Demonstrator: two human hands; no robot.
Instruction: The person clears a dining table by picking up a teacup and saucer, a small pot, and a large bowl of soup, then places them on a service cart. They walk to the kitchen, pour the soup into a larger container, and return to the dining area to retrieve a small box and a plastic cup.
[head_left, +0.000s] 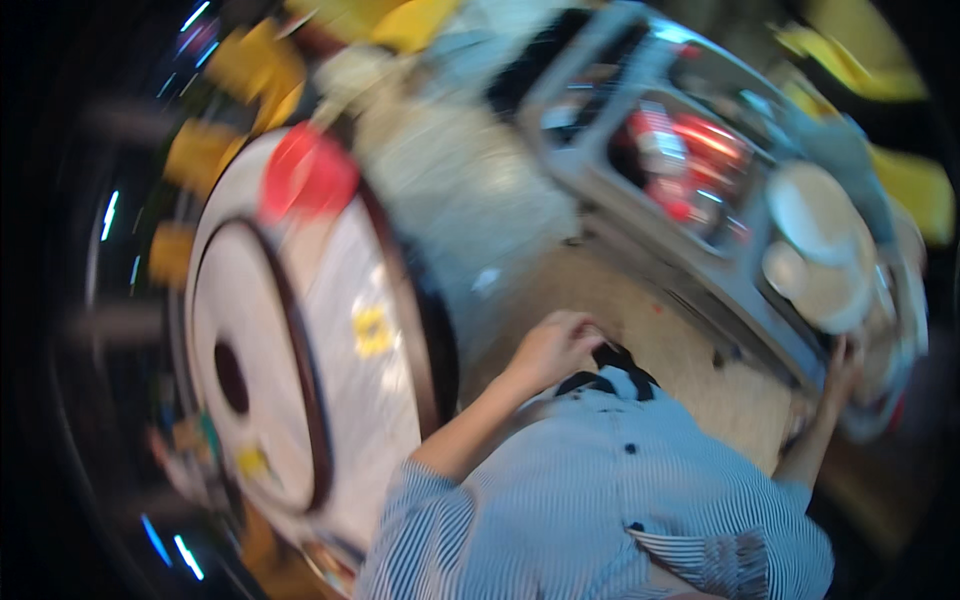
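Note:
Motion blurs much of the head view. My left hand (559, 346) hovers before my waist, over the floor, with its fingers curled; whether anything is in it cannot be made out. My right hand (846, 369) is at the near end of a grey cart (720, 289), by its rim and below the dishes. Whether it grips the rim is too blurred to tell. White plates (832, 292) fill the cart's near compartment, with a small white bowl (785, 268) beside them. Red and clear items (686, 161), some like bottles, lie in the middle compartment.
On my left stands a round table (360, 435) with a turntable (259, 315). A red container (309, 172) is at its far edge, and a yellow card-like item (373, 331) lies on top. Yellow chairs (202, 157) ring the table. Floor (465, 172) runs between table and cart.

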